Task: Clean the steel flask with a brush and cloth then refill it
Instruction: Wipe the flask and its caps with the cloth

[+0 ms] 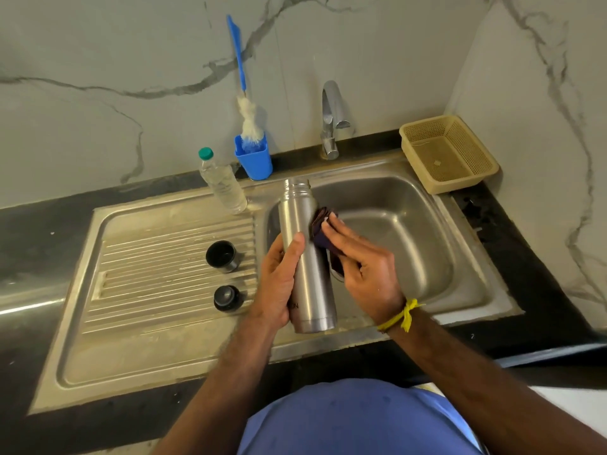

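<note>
Left hand (pixel 279 277) wrapped round the lower half of the steel flask (pixel 303 254), thumb laid across the front, fingers curled behind. Right hand (pixel 361 264) pressing a dark cloth (pixel 323 231) against the flask's right side with nearly straight fingers, more of the cloth bunched under the palm. Flask held tilted, open mouth pointing up and away, base toward the body, over the near left corner of the sink (pixel 410 205).

Probably light with nothing inside, though contents not visible. Rigid, hard to dent, but smooth brushed metal and likely wet: apt to twist or slip under the rubbing. Best held as now, low on the body with the thumb opposing the fingers, leaving the upper wall and threaded neck free for the cloth. Cloth soft and limp, going wherever the fingers push it.

Outward on the ribbed drainboard (pixel 147 274): a black cup lid (pixel 221 256) mouth up, and a black stopper (pixel 227 297) nearer. Just beyond the drainboard's far right corner, a clear plastic water bottle (pixel 223 185) with a green cap, likely the refill supply. Behind it a blue holder (pixel 253 159) with the bottle brush (pixel 244 93) standing in it, apparently finished with. Tap (pixel 330 119) at the back, not running; tan basket (pixel 448 154) on the counter to the right.
</note>
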Tool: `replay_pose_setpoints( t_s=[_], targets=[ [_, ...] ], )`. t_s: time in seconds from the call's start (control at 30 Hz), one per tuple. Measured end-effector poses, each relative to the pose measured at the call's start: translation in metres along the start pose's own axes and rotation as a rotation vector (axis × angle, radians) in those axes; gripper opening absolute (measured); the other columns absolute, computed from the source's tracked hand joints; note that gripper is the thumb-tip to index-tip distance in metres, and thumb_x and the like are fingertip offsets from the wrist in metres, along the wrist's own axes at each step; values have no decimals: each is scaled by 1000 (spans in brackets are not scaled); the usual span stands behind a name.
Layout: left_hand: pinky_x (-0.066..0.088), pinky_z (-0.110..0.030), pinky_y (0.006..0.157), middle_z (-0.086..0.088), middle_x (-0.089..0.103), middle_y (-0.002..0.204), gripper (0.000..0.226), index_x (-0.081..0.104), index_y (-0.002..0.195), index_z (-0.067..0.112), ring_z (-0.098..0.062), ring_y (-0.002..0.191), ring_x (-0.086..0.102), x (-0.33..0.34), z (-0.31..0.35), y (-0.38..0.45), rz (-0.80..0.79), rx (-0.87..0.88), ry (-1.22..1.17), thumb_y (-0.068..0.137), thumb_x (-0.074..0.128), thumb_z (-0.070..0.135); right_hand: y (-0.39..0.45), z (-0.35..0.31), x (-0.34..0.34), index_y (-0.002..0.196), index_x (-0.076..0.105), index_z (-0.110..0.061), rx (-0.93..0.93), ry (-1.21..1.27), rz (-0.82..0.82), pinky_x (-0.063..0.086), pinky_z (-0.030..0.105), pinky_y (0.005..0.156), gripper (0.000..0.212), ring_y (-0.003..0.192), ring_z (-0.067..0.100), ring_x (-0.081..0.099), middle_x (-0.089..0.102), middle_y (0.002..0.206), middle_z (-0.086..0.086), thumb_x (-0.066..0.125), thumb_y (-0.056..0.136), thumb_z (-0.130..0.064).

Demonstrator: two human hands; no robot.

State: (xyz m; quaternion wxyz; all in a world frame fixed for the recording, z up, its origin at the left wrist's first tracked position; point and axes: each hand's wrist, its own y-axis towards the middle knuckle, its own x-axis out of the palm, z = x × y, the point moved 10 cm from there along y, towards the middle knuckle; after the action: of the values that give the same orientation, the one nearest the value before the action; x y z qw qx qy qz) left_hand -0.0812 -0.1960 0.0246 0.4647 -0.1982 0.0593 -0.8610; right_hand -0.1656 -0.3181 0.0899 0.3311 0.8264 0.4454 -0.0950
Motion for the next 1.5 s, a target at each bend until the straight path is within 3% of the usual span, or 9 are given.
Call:
replay_pose_setpoints(
  t_s=[0.37,0.47,0.73,0.93,1.03,1.17,1.3,1.37,1.5],
  targets=[
    [54,-52,99,-20,68,129,47,60,138,17,-39,117,65,0,-12,-5,-81,-20,-19,96,61,39,40,-21,4,138,58,-16,-165,-141,-27,43,34,114,55,141,18,47,54,148,5,50,90,9],
    [57,-53,91,-24,70,118,48,64,130,18,-44,107,65,-4,-13,-3,-56,-62,26,92,64,47,49,2,-9,138,59,-12,31,-40,74,48,44,110,55,137,16,52,57,144,7,55,89,14],
    [56,-48,90,-30,66,123,75,59,137,7,-40,107,64,-6,-13,8,-58,-110,-8,89,59,65,9,3,1,135,61,-9,57,12,72,50,45,107,55,135,15,55,59,142,8,55,87,16],
    [51,-55,102,-24,62,136,79,54,142,10,-40,125,61,-9,2,27,-42,-131,-48,88,59,67,-15,-19,12,133,64,-10,-141,-56,-39,45,42,112,58,140,21,49,57,144,9,53,85,21],
    [56,-54,92,-25,66,129,83,52,141,9,-41,114,67,-5,11,33,-27,-83,5,82,73,64,-8,-11,7,134,61,-9,-22,-43,44,47,43,111,52,139,19,50,56,145,9,51,89,14],
    [59,-46,80,-25,68,113,79,51,141,9,-35,93,71,-12,23,42,21,-39,-81,81,80,51,-29,-36,15,133,64,-14,-327,-138,-124,46,39,112,51,142,26,45,54,147,9,55,91,14],
    [54,-62,96,-30,66,125,84,57,135,11,-45,110,67,-13,25,49,73,-30,-67,72,85,59,-18,-12,7,132,64,-10,-93,-86,-9,47,46,110,57,141,22,48,54,146,9,54,85,20],
    [53,-64,97,-33,65,122,81,60,132,9,-43,105,68,-15,29,52,88,-15,-75,74,82,61,-27,-30,16,133,63,-10,-230,-113,-79,46,43,112,58,142,28,45,53,147,12,55,84,22],
    [61,-44,76,-21,72,113,74,63,128,15,-32,94,72,-33,38,53,218,-10,-46,73,82,60,-41,-19,13,131,64,-8,-261,-60,-138,48,51,108,58,141,30,47,53,147,15,54,83,23]
  ],
)
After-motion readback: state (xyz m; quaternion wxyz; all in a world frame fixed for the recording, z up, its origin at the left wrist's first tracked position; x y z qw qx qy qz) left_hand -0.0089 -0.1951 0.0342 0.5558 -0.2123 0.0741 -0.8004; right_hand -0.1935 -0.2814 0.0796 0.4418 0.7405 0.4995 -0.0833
